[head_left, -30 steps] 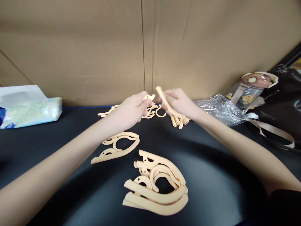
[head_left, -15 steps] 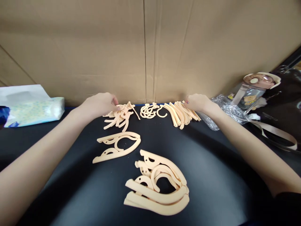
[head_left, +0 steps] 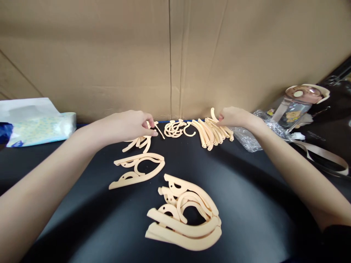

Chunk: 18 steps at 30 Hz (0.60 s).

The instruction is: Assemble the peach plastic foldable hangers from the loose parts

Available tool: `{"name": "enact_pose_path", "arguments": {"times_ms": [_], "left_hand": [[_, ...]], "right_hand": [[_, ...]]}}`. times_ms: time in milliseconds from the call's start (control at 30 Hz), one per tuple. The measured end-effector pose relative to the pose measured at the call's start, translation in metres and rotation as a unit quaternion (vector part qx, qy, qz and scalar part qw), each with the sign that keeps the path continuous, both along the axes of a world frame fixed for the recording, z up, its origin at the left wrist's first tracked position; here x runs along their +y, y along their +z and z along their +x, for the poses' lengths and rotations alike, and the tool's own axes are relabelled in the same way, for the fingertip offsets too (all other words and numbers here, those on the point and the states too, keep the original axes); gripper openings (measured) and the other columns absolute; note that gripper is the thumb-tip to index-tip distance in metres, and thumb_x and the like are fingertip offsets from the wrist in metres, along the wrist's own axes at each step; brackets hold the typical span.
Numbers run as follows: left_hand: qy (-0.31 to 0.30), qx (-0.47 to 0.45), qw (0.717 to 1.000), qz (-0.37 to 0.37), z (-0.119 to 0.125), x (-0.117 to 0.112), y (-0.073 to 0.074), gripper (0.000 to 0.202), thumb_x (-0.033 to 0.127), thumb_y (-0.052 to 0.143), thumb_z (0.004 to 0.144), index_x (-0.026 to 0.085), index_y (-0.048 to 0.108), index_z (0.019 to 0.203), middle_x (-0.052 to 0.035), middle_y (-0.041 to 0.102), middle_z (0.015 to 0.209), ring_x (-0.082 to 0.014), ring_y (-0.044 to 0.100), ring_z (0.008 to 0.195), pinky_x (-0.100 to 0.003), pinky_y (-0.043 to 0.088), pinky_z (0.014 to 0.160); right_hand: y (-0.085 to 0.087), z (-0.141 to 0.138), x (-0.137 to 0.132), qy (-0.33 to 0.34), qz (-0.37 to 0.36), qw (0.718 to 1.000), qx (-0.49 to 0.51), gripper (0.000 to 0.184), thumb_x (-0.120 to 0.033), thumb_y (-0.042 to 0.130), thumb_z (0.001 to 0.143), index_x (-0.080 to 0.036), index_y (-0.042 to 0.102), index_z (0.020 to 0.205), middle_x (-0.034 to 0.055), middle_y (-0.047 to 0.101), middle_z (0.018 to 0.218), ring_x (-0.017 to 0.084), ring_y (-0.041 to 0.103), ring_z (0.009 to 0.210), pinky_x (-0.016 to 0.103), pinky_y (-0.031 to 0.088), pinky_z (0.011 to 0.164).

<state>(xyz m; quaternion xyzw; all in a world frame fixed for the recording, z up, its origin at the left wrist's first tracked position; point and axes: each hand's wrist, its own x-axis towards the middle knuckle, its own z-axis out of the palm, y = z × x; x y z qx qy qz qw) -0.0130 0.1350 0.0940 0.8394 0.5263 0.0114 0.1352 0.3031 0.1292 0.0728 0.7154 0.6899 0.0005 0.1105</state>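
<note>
My left hand (head_left: pixel 134 126) hovers over the left pile of cream plastic hanger pieces (head_left: pixel 137 143), thumb and forefinger apart with nothing seen between them. It covers part of that pile, and a thin straight piece (head_left: pixel 159 130) lies just right of its fingertips. At the right pile of curved hanger arms (head_left: pixel 205 133), my right hand (head_left: pixel 231 117) pinches one hanger arm (head_left: pixel 213 114), whose end sticks up above the others. Between the piles lie a heap of hooks (head_left: pixel 173 129) and a single hook (head_left: pixel 189 129).
Nearer me on the black table (head_left: pixel 246 212) lie a folded hanger (head_left: pixel 149 178) and a stack of folded hangers (head_left: pixel 189 230). A tissue pack (head_left: pixel 41 129) stands left; clear plastic wrap (head_left: pixel 246 138) and a drinking bottle (head_left: pixel 297 109) are right. Cardboard (head_left: pixel 123 54) walls off the back.
My left hand has shifted right across its pile and its fingers have parted. My right hand has raised one end of a hanger arm from the right pile.
</note>
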Motion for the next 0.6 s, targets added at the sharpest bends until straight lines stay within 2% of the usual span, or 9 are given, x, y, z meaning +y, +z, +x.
{"name": "enact_pose_path", "arguments": {"times_ms": [200, 367, 600], "left_hand": [[-0.01, 0.01, 1.0, 0.005, -0.001, 0.0, 0.0, 0.036, 0.055, 0.056, 0.073, 0.027, 0.069, 0.09, -0.0037, 0.074, 0.091, -0.0235, 0.065, 0.076, -0.027, 0.039, 0.06], [-0.017, 0.03, 0.999, -0.013, 0.003, -0.003, 0.002, 0.042, 0.058, 0.055, 0.073, 0.027, 0.068, 0.099, -0.0038, 0.074, 0.089, -0.0242, 0.065, 0.077, -0.029, 0.041, 0.063], [-0.021, 0.032, 0.999, -0.01, 0.0, -0.004, 0.004, 0.045, 0.065, 0.052, 0.075, 0.031, 0.068, 0.099, -0.0005, 0.074, 0.087, -0.0238, 0.065, 0.076, -0.032, 0.042, 0.064]], "right_hand": [[0.001, 0.007, 0.005, -0.022, 0.047, 0.998, 0.017, 0.012, -0.027, 0.062, 0.075, -0.015, 0.062, 0.075, 0.0082, 0.064, 0.071, 0.018, 0.056, 0.065, 0.029, 0.033, 0.053], [-0.01, 0.003, 0.006, -0.03, 0.052, 0.998, 0.024, 0.025, -0.031, 0.071, 0.071, -0.015, 0.066, 0.09, 0.0104, 0.068, 0.088, 0.021, 0.06, 0.078, 0.028, 0.037, 0.057], [-0.013, 0.011, 0.011, -0.034, 0.01, 0.998, 0.056, 0.024, -0.036, 0.07, 0.075, -0.017, 0.066, 0.089, 0.0059, 0.065, 0.076, 0.019, 0.059, 0.072, 0.028, 0.036, 0.056]]}}
